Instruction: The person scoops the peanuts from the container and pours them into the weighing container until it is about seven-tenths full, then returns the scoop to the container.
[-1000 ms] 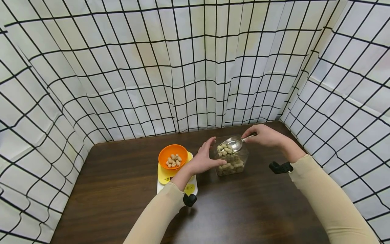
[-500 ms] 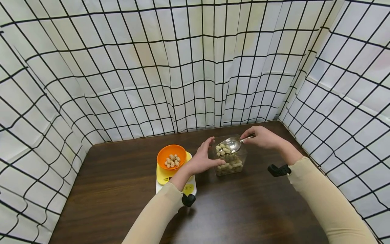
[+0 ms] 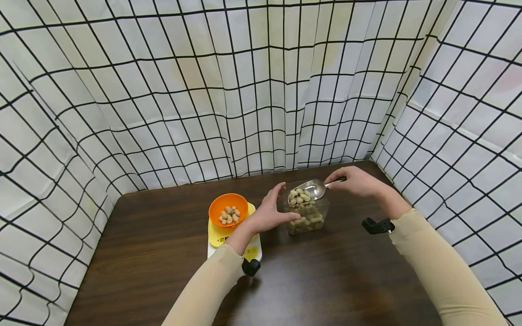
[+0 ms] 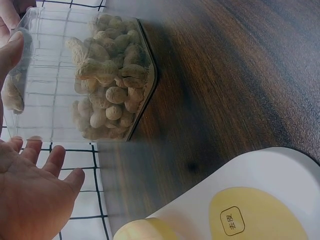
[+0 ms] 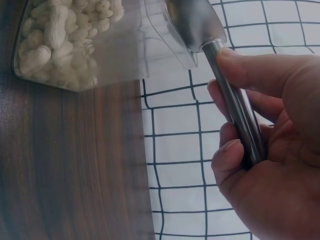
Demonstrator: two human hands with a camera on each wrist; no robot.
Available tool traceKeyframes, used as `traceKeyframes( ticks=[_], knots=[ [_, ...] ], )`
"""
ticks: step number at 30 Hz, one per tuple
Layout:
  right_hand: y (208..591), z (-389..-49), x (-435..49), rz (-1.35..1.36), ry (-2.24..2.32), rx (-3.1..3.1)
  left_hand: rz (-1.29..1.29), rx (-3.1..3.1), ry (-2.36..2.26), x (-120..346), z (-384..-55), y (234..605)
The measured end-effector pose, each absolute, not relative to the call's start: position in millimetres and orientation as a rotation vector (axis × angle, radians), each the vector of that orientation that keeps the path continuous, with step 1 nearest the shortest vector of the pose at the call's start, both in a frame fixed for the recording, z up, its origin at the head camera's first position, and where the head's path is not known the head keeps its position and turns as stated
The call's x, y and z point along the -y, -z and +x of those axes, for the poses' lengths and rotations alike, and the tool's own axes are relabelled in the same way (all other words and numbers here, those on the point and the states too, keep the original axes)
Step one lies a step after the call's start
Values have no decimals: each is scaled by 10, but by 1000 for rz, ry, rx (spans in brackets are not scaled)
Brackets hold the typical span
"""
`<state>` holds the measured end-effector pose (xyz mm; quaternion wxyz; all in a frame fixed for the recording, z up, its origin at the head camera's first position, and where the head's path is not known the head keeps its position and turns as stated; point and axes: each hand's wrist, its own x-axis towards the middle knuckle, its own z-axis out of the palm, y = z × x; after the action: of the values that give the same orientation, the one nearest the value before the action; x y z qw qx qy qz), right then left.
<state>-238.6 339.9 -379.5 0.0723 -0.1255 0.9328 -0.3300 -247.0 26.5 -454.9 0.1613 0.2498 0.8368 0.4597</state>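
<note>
A clear plastic container [image 3: 318,213], partly filled with unshelled peanuts [image 4: 112,75], stands on the table. My left hand [image 3: 271,212] holds it near the top, thumb on one side and fingertips on the other. My right hand [image 3: 355,181] grips the handle of a metal scoop [image 3: 315,188]. In the right wrist view the thumb and curled fingers wrap this handle [image 5: 237,110]. The scoop lies tilted over the container's opening, its bowl pointing left and loaded with several peanuts [image 3: 299,196].
Left of the container, an orange bowl [image 3: 216,212] with several peanuts sits on a yellow and white kitchen scale [image 3: 216,236]. My left forearm crosses over part of the scale. White curtains [image 3: 253,113] with a black grid stand behind the dark wooden table [image 3: 155,253] and at both sides.
The right hand and scoop have risen slightly and shifted a little right, and the scoop's load shows more clearly. The left hand keeps its place on the container. The whole view drifts slightly.
</note>
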Motion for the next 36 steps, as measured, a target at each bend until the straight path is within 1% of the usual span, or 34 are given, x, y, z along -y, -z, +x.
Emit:
traceKeyframes(
  ticks=[11,17,21,25,30,36],
  knots=[
    [3753,-2362,-3474,-385,1034,-2835,705,-2395,-1315,-265,-2448,4519],
    [3686,-2335,-3434,-385,1050,-2839,743,-2422,-1317,-125,-2415,4418],
    [3623,-2330,-3372,-369,1053,-2847,823,-2451,-1327,100,-2399,4277],
    [3574,-2357,-3254,-382,1055,-2858,864,-2527,-1320,431,-2401,4152],
    [3555,-2389,-3074,-430,1105,-2834,751,-2621,-1273,839,-2429,4082],
    [3539,-2424,-2836,-441,1171,-2788,646,-2672,-1209,1210,-2470,4127]
  ],
)
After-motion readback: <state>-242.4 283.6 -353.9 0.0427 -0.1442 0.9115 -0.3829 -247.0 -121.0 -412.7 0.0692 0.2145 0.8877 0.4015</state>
